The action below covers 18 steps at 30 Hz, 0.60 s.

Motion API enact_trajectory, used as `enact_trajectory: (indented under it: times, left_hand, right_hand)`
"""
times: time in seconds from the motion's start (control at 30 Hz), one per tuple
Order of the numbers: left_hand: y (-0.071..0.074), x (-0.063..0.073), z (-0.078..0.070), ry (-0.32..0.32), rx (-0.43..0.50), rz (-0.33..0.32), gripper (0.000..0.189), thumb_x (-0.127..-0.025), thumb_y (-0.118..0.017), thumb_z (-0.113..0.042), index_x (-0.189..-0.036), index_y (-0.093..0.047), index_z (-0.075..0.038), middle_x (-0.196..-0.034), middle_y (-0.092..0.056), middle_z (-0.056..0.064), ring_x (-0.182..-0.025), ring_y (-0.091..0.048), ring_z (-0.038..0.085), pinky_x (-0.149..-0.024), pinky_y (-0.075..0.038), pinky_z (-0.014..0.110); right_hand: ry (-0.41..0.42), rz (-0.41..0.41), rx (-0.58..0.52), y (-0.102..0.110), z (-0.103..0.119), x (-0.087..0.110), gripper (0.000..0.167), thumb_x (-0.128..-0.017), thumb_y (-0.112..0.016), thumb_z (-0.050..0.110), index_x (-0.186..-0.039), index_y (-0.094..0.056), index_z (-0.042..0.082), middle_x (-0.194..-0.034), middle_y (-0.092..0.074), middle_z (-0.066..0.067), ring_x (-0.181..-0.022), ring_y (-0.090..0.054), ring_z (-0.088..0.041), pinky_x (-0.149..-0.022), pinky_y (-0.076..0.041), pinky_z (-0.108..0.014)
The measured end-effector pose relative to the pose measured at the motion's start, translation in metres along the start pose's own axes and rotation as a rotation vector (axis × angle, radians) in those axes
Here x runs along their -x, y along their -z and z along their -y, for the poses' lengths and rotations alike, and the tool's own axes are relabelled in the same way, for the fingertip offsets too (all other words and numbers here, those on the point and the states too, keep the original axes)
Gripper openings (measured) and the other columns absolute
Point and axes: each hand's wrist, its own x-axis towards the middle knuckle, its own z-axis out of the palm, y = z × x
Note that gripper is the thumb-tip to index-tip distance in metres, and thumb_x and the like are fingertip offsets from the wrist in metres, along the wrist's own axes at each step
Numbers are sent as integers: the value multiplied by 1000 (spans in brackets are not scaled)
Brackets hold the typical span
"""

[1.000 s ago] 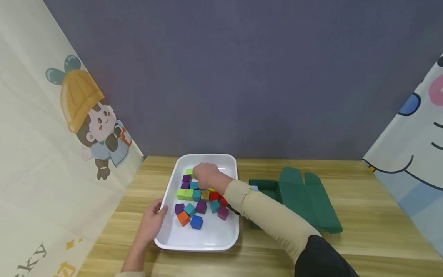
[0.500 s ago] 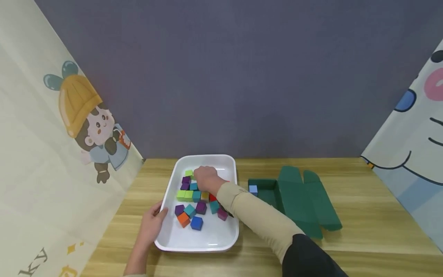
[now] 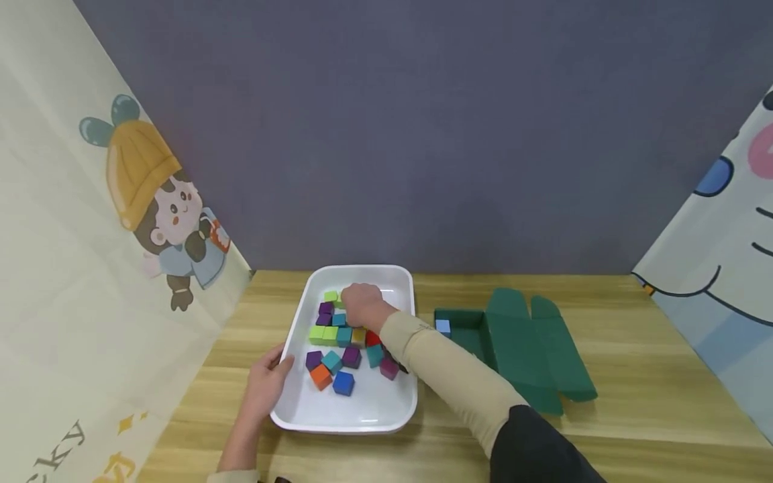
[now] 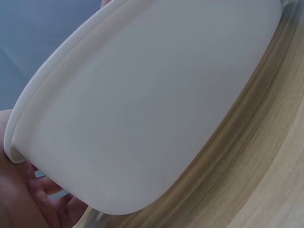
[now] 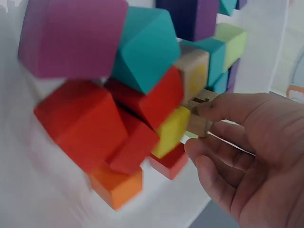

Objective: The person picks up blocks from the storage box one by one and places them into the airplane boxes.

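A white tray [image 3: 326, 422] on the wooden table bears several coloured cubes, among them an orange cube [image 3: 321, 377], a blue cube [image 3: 343, 384] and a purple cube [image 3: 351, 357]. My left hand [image 3: 266, 388] grips the tray's left side, thumb over the rim; in the left wrist view its fingers curl beneath the edge. Reaching into the tray, my right hand [image 3: 364, 305] pinches a plain wooden cube [image 5: 197, 125] with a dark mark. A yellow cube [image 5: 172, 132], red cubes and another wooden cube with a yellow print [image 5: 194, 76] crowd around it.
Right of the tray is a green cardboard box [image 3: 457, 314] with its lid [image 3: 522, 349] folded out to the right. A light blue cube [image 3: 443, 327] lies inside the box. A grey-blue panel [image 3: 447, 134] stands behind the table.
My right forearm has shifted slightly left, so the light blue cube in the green box shows more. The right hand stays over the same cubes; the left hand keeps its hold on the tray.
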Motion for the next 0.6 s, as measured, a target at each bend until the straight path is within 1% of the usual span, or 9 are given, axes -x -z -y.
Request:
enact_trajectory:
  times: [0.13, 0.23, 0.3, 0.37, 0.47, 0.53, 0.6]
  left_hand:
    - [0, -2, -3, 13, -3, 24, 41, -98, -54, -8, -134, -49, 11, -127, -54, 34, -102, -62, 38, -78, -56, 35]
    - [2, -3, -4, 18, -10, 30, 41, -98, -54, -8, -135, -49, 10, -128, -54, 33, -102, -62, 38, -78, -56, 32]
    - [3, -3, -5, 19, -8, 31, 41, -98, -53, -7, -135, -48, 10, -128, -54, 33, -102, -62, 38, -77, -56, 31]
    - [4, -3, -4, 20, -10, 33, 42, -98, -53, -7, -136, -48, 9, -129, -53, 33, -103, -62, 38, -76, -56, 30]
    - [5, -4, -2, 27, -4, 41, 42, -99, -53, -9, -137, -47, 9, -130, -52, 33, -103, -61, 38, -76, -56, 29]
    - [4, -5, -1, 35, -8, 45, 43, -99, -53, -10, -138, -47, 8, -130, -52, 33, -103, -61, 37, -76, -56, 29]
    - [4, -4, 0, 42, -11, 45, 43, -99, -52, -10, -138, -47, 8, -131, -52, 32, -103, -62, 36, -75, -55, 28]
  right_hand:
    - [15, -21, -18, 16, -7, 12, 21, -82, -74, 31, -90, -60, 18, -76, -59, 5, -73, -54, -15, -60, -46, -29]
    - [45, -46, -34, 29, -15, 26, 17, -83, -71, 29, -84, -58, 17, -68, -52, 4, -65, -51, -15, -54, -44, -28]
    - [73, -71, -49, 36, -23, 36, 15, -84, -67, 25, -77, -57, 15, -61, -45, 3, -59, -47, -15, -49, -40, -27]
    - [91, -87, -62, 44, -32, 48, 18, -85, -65, 25, -73, -57, 14, -57, -41, 3, -56, -45, -16, -47, -38, -26]
    - [85, -102, -72, 56, -48, 69, 17, -84, -70, 27, -76, -61, 15, -61, -48, 4, -61, -49, -15, -49, -40, -25]
    - [67, -108, -69, 60, -61, 83, 16, -83, -74, 31, -84, -65, 17, -69, -55, 6, -67, -52, -15, -53, -44, -25]
    - [43, -113, -65, 62, -74, 95, 18, -81, -76, 31, -90, -68, 18, -76, -59, 6, -71, -54, -15, -55, -46, -25]
